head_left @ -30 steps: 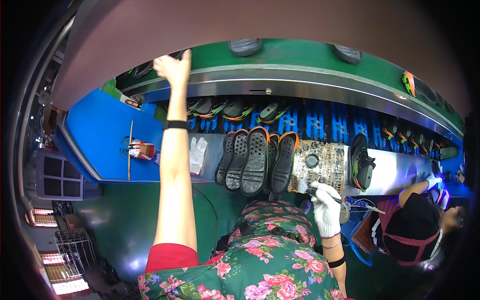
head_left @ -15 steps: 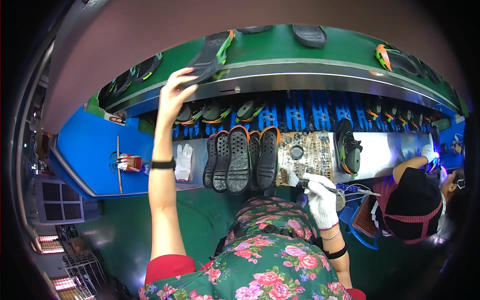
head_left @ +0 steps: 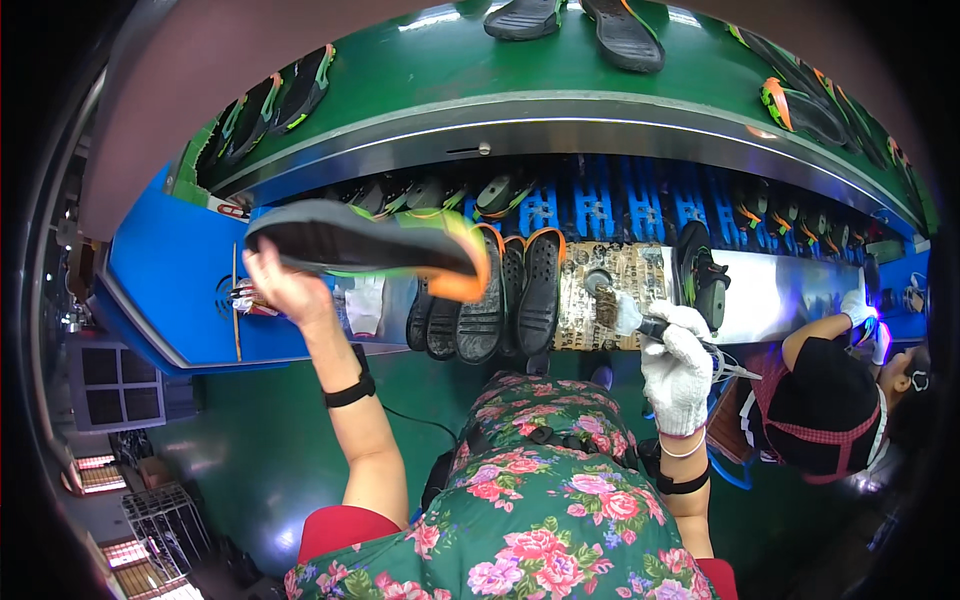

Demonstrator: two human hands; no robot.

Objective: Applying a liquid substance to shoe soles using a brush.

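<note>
My bare left hand (head_left: 288, 285) grips one end of a black shoe (head_left: 350, 242) with green and orange edging. The shoe is held sideways over the left end of the metal bench and is blurred by motion. My right hand (head_left: 678, 372), in a white knitted glove, is closed round the dark handle of a brush (head_left: 627, 314). Its brownish bristles lie just below a small round pot (head_left: 597, 281) set in a tape-covered brown panel (head_left: 575, 333). Left of the panel, several black perforated soles (head_left: 480, 318) with orange rims lean side by side.
A green conveyor (head_left: 400, 75) carrying several shoes runs along the far side. Below it stand blue racks (head_left: 595, 212). A single shoe (head_left: 703, 280) lies right of the panel, a white glove (head_left: 365, 306) to the left. A co-worker (head_left: 825, 385) sits at the right.
My left hand has brought the shoe from the conveyor down toward me and turned it sideways. My right hand has moved slightly right, and the brush's bristles now show near the pot.
</note>
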